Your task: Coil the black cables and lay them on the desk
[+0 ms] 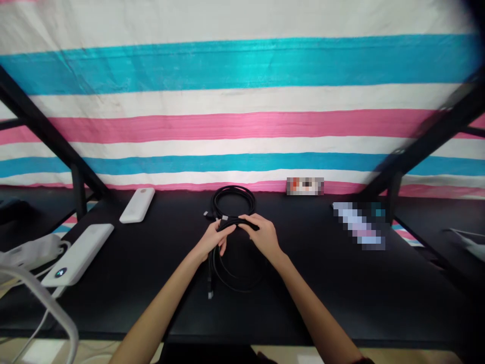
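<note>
Far L edge: white power strip [34, 250] w/ pale cords sits at the table [341, 303] corner, partly cut off by the frame. Just R of it, a white power bank [78, 253] lies angled near the L edge, small lit dot at its near end. A second power bank [137, 205] lies further back, close to the striped cloth [242, 65] that closes off the rear edge. Black struts [41, 131] slant down at both back corners. Open dark top btwn the banks and centre. Centre: left hand [212, 241] clenched round the black cable [233, 199] at mid-bundle. Right hand [264, 235] is just beside it, fingers also closed on the same bundle. One coil lies behind the hands, another loop in front toward the near edge, plug ends loose at L. R of the hands: wide open stretch, then a blurred patch [359, 225]; another blurred bit [305, 186] at the back edge.
</note>
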A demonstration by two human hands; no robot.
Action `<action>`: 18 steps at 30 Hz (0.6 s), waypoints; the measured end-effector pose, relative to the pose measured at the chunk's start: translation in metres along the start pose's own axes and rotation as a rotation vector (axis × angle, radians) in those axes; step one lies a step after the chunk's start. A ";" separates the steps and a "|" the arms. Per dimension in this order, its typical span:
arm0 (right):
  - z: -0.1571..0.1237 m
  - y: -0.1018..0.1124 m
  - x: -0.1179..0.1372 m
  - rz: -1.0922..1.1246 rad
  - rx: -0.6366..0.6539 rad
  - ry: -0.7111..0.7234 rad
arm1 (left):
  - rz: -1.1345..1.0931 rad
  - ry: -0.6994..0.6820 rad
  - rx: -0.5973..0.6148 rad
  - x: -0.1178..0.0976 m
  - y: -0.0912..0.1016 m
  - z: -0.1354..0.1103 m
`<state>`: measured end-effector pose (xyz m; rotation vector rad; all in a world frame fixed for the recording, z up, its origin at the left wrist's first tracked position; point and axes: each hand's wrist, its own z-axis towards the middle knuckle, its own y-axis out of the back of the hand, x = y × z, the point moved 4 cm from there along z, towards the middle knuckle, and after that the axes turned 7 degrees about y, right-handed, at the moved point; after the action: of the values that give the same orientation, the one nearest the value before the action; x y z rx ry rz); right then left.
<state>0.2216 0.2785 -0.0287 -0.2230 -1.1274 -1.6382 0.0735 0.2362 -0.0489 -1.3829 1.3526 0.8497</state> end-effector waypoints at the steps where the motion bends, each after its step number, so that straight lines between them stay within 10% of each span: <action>1: 0.000 0.000 0.000 0.005 0.000 0.001 | -0.011 -0.007 0.009 0.000 -0.001 0.000; 12: 0.002 -0.004 -0.009 0.426 -0.083 -0.266 | -0.450 -0.013 0.069 -0.011 0.010 -0.004; 18: -0.009 -0.037 -0.013 0.678 0.247 -0.477 | -0.656 -0.306 -0.159 -0.026 0.042 -0.004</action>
<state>0.1994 0.2789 -0.0618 -0.7722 -1.3963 -0.8513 0.0280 0.2444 -0.0304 -1.6061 0.5447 0.6858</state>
